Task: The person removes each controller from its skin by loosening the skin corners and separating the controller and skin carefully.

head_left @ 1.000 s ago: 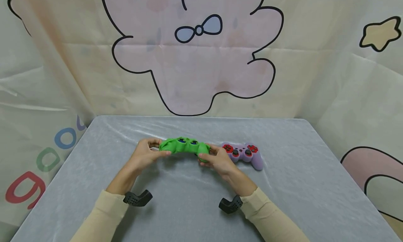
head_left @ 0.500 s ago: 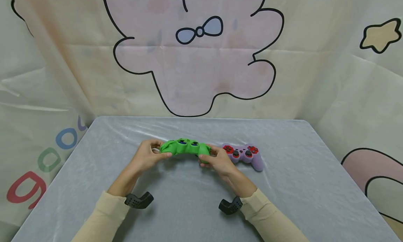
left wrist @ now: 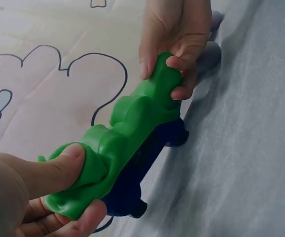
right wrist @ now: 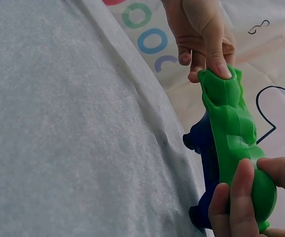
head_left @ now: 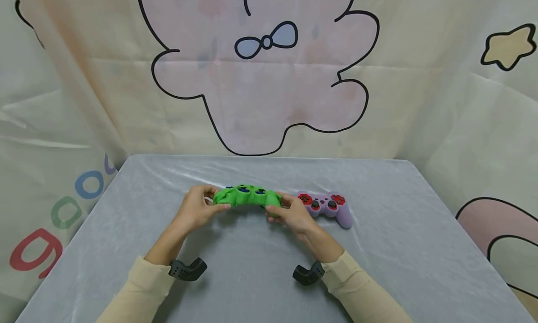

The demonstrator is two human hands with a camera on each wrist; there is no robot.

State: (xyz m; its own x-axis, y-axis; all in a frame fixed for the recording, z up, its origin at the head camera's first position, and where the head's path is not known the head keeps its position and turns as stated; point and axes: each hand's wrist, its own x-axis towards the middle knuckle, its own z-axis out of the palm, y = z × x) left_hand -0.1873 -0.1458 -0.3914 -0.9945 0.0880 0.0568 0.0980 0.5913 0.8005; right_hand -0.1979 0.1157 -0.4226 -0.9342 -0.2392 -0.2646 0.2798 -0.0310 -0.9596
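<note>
A bright green rubbery cover point(head_left: 248, 196) sits partly over a dark blue game controller point(left wrist: 125, 190), whose bare side with two thumbsticks shows in both wrist views. My left hand point(head_left: 197, 205) pinches the cover's left end between thumb and fingers, and the material there is folded and loose. At the other end, my right hand point(head_left: 294, 215) grips the covered right handle, its fingers wrapped round the green rubber. Both hands hold the pair slightly above the table. Whether the cover's left end encloses the controller's left handle cannot be told.
Just right of my right hand, a purple game controller point(head_left: 325, 205) with red buttons lies on the grey cloth-covered table point(head_left: 252, 285). Printed curtains point(head_left: 269, 103) stand behind and beside the table. A black wrist camera point(head_left: 188, 270) sits on each wrist.
Both hands keep their hold in nearly the same place. A small strip of dark blue now shows behind the cover's left end, where green showed a second ago.
</note>
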